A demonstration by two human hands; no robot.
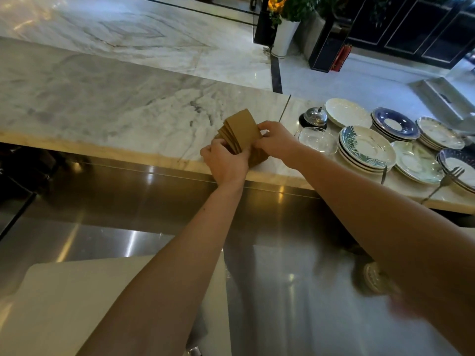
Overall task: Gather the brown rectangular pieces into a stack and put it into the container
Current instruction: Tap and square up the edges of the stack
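Several brown rectangular pieces [241, 131] stand fanned and tilted above the marble counter [115, 98], near its front edge. My left hand [226, 163] grips the lower left side of the fan. My right hand [276, 142] pinches its right edge. More brown pieces [259, 158] lie flat on the counter under and between my hands, partly hidden. A clear glass container [318, 140] sits just right of my right hand.
Stacks of patterned saucers [365, 147] and plates [347, 113] fill the counter's right end, with a small metal-lidded pot [314, 116] and forks [447, 178]. A steel worktop [282, 278] lies below the counter, with a pale cutting board [64, 304] at the lower left.
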